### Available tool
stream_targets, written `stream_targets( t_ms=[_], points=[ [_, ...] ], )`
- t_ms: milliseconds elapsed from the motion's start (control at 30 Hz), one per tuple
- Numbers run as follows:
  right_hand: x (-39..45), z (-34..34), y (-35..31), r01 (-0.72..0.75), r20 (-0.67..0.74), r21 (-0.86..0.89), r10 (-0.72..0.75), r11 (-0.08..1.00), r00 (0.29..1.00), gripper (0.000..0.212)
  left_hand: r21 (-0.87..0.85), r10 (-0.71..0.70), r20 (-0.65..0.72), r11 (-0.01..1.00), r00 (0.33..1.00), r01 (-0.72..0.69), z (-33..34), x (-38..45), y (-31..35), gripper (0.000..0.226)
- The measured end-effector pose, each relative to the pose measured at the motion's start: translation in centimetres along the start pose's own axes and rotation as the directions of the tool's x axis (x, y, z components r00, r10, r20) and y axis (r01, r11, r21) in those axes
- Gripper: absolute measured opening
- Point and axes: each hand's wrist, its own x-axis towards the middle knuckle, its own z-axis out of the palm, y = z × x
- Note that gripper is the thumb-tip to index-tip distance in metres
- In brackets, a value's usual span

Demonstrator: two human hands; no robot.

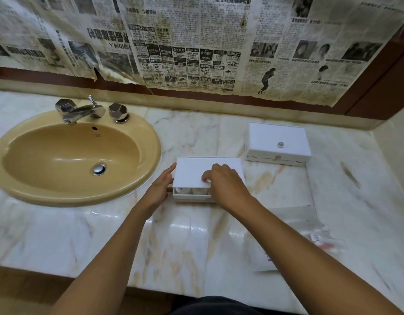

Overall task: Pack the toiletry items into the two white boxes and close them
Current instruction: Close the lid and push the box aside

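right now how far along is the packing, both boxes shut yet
One is done: the far box by the wall sits closed, knob on top. In hand: the near box has small white items inside, and its lid is partly on, front edge raised; the right hand holds the lid from above while the left hand steadies the side. Left: seat that lid. Blurred packets lie on the counter at right.

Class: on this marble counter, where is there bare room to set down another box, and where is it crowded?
Bare marble lies in front of the sink, left of the arms, and between the sink and the closed far box. Crowded: the near box under both hands, and the plastic packets at right.
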Motion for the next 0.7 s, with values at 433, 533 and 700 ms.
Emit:
stream_targets(
  t_ms=[433, 533, 700],
  points=[
    [0.0, 1.5, 0.7, -0.086, -0.020, 0.029, 0.087, 0.996, 0.996, 0.036, 0.030, 0.000, -0.050, 1.000, 0.999, 0.001, 0.3, 0.1, -0.1, 0.042],
    [0.2, 1.7, 1.7, -0.188, -0.181, 0.070, 0.198, 0.980, 0.963, 0.049, 0.059, 0.012, -0.066, 0.998, 0.998, -0.008, 0.2, 0.3, -0.5, 0.045],
    [0.5, 2.6, 3.7, -0.421, -0.085, 0.238, 0.451, 0.875, 0.889, 0.068, 0.083, 0.021, -0.119, 0.997, 0.993, -0.011, 0.7, 0.3, -0.5, 0.045]
  ],
)
